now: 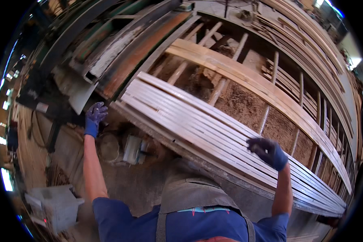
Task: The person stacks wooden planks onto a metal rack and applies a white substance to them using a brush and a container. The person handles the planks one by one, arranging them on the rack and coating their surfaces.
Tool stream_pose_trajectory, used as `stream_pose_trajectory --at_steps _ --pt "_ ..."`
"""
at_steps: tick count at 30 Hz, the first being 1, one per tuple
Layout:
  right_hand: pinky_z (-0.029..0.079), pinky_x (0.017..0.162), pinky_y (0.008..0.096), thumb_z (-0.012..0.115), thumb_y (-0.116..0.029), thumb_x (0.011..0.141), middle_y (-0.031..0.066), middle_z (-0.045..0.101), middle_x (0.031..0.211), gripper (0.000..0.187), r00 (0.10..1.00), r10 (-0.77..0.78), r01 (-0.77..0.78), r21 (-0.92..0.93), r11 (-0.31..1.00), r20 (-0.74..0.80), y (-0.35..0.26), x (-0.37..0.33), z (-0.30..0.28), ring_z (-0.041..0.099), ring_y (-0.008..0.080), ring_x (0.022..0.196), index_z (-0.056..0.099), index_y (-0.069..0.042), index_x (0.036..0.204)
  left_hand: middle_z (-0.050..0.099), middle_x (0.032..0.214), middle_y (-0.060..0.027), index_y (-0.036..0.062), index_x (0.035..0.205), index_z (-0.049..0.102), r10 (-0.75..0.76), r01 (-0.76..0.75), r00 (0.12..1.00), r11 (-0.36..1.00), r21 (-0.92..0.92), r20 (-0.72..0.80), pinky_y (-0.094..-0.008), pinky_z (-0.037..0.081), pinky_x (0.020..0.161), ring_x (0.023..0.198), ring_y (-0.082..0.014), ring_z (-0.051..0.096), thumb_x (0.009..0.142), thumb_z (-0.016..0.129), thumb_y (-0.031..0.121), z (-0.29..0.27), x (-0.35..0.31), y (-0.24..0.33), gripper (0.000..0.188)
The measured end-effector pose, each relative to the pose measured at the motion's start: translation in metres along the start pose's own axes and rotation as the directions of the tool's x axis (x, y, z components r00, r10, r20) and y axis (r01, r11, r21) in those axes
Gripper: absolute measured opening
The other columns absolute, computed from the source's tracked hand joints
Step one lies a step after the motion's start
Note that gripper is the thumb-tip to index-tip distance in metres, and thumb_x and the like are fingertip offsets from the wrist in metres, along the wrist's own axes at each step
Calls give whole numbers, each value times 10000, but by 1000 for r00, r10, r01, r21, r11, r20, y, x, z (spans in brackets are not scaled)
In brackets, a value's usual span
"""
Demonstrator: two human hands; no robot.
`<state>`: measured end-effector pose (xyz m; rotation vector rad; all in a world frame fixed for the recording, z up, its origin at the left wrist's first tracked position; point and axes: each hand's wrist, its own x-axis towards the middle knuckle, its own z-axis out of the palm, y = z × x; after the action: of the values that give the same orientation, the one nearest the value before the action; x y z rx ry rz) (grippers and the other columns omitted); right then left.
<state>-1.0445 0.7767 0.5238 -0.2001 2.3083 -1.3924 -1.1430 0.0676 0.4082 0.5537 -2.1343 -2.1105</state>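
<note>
Both my hands wear blue work gloves. My left hand (96,117) hangs in the air left of the near end of a row of pale wooden planks (181,113). Its fingers are loosely bent and apart, with nothing visible in them. Over the right part of the same row is my right hand (268,153), its fingers apart and a little blurred. Nothing shows in its grasp; I cannot tell whether it touches the wood. The planks lie side by side along the near edge of a metal roller frame.
A wider board (254,82) crosses the rollers farther back. Sawdust (246,103) lies beneath the rollers. Long strips of lumber (310,36) are stacked at the far right. A rusty steel beam (145,52) stands at the upper left; a grey box (56,207) sits low at the left.
</note>
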Motion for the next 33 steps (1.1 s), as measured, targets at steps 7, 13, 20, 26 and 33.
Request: stream_pose_trajectory --at_steps 7,13,20,26,33 --pt "502 933 379 557 -359 921 154 650 1193 424 946 144 -264 -430 863 -291 59 172 -48 640 289 1075 600 -101 1254 662 1106 -101 23 1215 592 -81 68 974 995 68 213 -330 566 739 898 -220 677 957 587 321 82 165 8 394" --pt "501 895 419 561 -416 879 189 661 1119 446 937 170 -347 -758 552 -305 131 277 -73 629 355 1042 623 -149 1231 594 1270 -81 14 1355 486 -207 208 867 977 48 454 -281 488 943 1081 -170 620 966 578 275 113 200 -4 477" --pt "512 844 452 561 -444 884 179 686 984 353 920 206 -391 -757 523 -333 179 326 -132 656 355 957 718 -175 1051 535 1283 -176 -76 1346 430 -187 -177 816 821 543 548 -311 462 993 1163 -229 542 961 414 28 133 203 -4 399" --pt "530 765 441 552 -352 914 212 699 931 366 914 81 -381 -770 513 -398 167 398 -181 686 333 845 675 -38 1056 626 1212 -106 -82 1332 443 -164 -291 882 549 783 443 -307 449 1003 1078 -167 603 1020 348 136 170 183 33 393" --pt "567 798 373 514 -358 964 150 684 1082 401 519 549 -693 -54 719 654 128 302 -37 671 220 892 579 -112 1273 694 1049 -118 -23 1267 564 -190 -264 927 282 923 323 -303 491 830 913 -168 658 1020 381 209 196 191 38 385"
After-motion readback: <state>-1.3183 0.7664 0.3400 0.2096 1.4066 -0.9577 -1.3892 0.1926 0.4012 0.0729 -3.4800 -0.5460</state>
